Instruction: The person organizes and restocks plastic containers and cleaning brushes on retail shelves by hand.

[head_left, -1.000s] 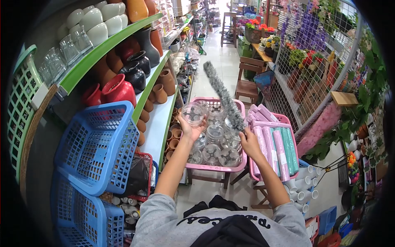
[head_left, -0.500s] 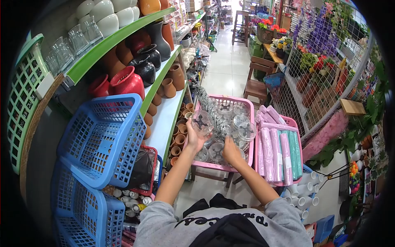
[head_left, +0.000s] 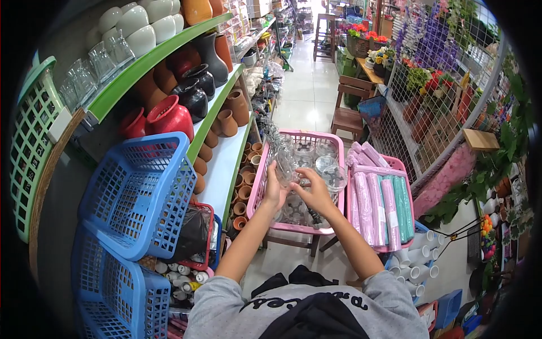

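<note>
My left hand (head_left: 274, 191) is closed around a clear round dish (head_left: 286, 168), tilted up over the pink basket (head_left: 255, 195). Beside it my right hand (head_left: 314, 191) is closed, its thumb and fingers right at the dish's near edge. A grey fluffy duster (head_left: 275, 141) runs up behind the dish, and its dark handle end shows below my right hand; the middle is hidden by the hands. More clear round dishes (head_left: 326, 164) with dark star-like patterns fill the basket under both hands.
Right of the basket stands another pink basket with wrapped pink and green rolls (head_left: 372, 198). Blue baskets (head_left: 135, 195) stack at the left, beside shelves of pots and a red vase (head_left: 169, 117). White cups (head_left: 418, 265) sit low right. An aisle (head_left: 307, 96) runs ahead.
My right hand has moved up and left to the dish. The duster's fluffy head has gone further behind the dish, and the dish has turned more edge-on.
</note>
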The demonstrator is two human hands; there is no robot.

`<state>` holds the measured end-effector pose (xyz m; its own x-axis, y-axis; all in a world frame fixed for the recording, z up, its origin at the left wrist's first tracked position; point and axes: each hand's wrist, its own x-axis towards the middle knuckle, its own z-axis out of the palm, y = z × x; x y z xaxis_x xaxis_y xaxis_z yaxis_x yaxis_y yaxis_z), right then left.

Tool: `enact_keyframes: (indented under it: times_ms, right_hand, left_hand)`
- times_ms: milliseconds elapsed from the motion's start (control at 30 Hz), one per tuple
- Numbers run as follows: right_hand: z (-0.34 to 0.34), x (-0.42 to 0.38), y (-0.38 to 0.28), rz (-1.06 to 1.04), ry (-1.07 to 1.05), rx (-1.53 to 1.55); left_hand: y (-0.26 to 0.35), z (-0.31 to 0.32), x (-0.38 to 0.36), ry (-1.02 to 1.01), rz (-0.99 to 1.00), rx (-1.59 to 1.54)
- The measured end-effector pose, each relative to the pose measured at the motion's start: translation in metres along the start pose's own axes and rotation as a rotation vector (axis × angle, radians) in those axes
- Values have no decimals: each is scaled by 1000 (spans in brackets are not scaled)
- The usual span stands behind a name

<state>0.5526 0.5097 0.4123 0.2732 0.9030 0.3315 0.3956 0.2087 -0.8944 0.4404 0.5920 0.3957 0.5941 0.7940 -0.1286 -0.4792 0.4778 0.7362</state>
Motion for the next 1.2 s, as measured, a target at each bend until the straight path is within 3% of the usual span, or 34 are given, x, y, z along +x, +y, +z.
enact_keyframes:
  times_ms: [67,133,200,367,433,567,633,667,733,867,933,1067,1133,1200]
  right_hand:
    - [0,-1,15,-67,44,-137]
    - [-2,-4,8,-3,28,-85]
    - [-2,-7,9,-208,18,-233]
    - [-7,-6,4,-160,14,-245]
    - [-3,-7,7,-212,125,-339]
    - [2,-2,11,-292,212,-343]
    - [2,1,16,-88,241,-39]
    - [0,2,19,-89,244,-40]
    - [-4,5,20,28,244,339]
    - [-16,2,26,260,206,604]
    - [-20,2,33,291,183,593]
    - [-38,3,31,408,157,437]
    - [-55,7,61,207,219,59]
    - [-79,1,60,143,275,-232]
  left_hand:
    - [0,4,-1,-3,10,24]
    - [0,8,-2,3,36,66]
    - [0,15,-1,4,38,45]
    - [-3,24,-2,-3,18,46]
    - [-13,21,8,49,197,129]
    - [-16,25,0,51,218,260]
    - [-23,22,1,39,242,321]
    - [-26,20,2,27,267,381]
    - [-26,16,4,26,270,361]
    - [-15,4,2,-77,85,260]
    - [-17,1,1,-72,-7,206]
    - [-28,-6,9,-46,-64,180]
    - [-33,-7,17,-32,-67,161]
    - [-38,-7,25,64,-112,138]
